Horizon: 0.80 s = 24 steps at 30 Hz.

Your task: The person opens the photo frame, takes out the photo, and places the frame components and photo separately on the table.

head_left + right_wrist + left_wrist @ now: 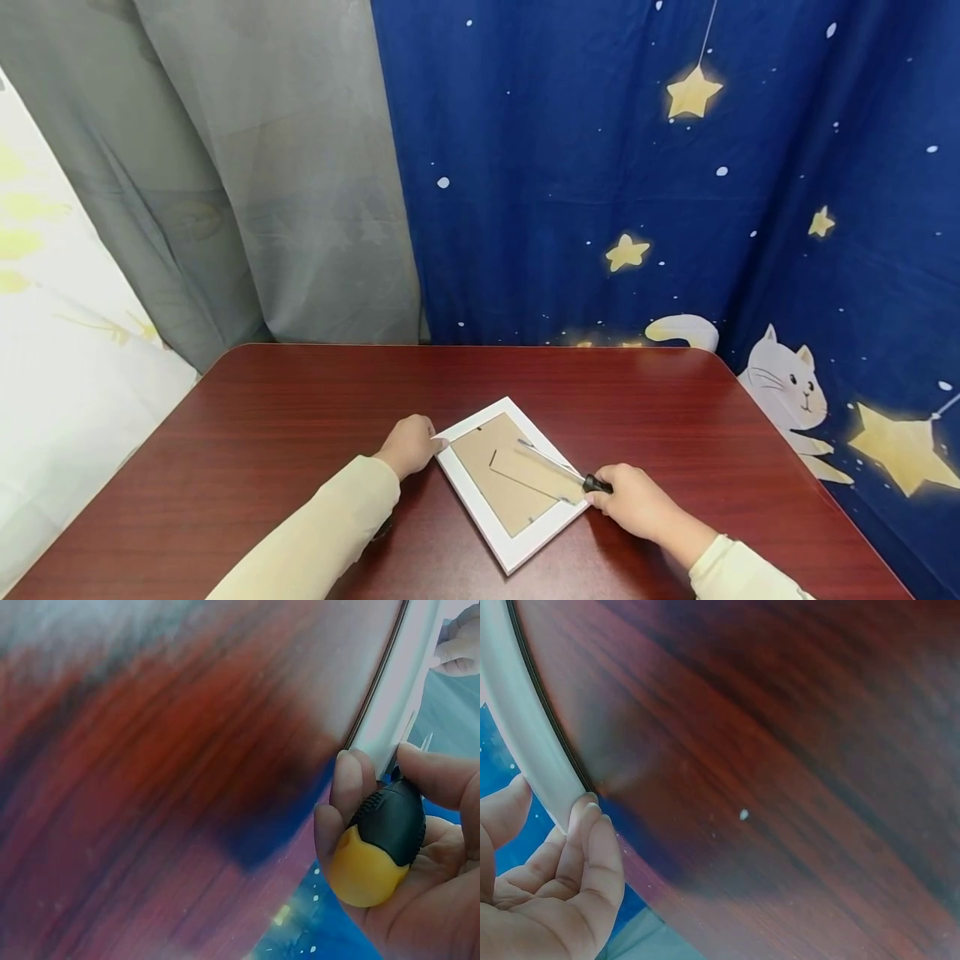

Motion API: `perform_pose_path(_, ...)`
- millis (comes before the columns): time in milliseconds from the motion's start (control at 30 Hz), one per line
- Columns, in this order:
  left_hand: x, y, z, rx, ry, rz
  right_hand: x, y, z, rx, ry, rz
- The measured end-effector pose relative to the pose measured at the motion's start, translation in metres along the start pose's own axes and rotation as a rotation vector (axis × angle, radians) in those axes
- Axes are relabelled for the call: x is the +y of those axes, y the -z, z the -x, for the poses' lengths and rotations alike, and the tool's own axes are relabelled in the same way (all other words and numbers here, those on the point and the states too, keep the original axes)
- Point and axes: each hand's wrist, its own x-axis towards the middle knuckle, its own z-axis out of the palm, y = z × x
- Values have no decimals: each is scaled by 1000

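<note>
A white picture frame (471,497) lies back side up, turned cornerwise, with its tan backing board (517,467) showing. My left hand (408,446) pinches the frame's left corner, thumb on top and fingers curled under the edge, as the left wrist view shows (562,885). My right hand (633,500) grips a screwdriver (597,484) with a black and yellow handle (375,859). Its metal shaft (555,462) points left and away over the backing board. Fingertips of the right hand are right at the frame's right corner.
The dark red wooden table (322,392) spreads around the frame. Behind it hang a grey curtain (300,167) and a blue curtain (540,167) with stars and a white cat. A dark object (382,528) shows partly beneath the left sleeve.
</note>
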Motion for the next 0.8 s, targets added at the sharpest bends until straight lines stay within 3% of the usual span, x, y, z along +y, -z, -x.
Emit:
perform_pose_path(500,1,0,12,0,0,-5,7,9,-11,-20,23,66)
perform_pose_path(800,4,1,20,-6,-2,1,20,16,-21,-64,92,8)
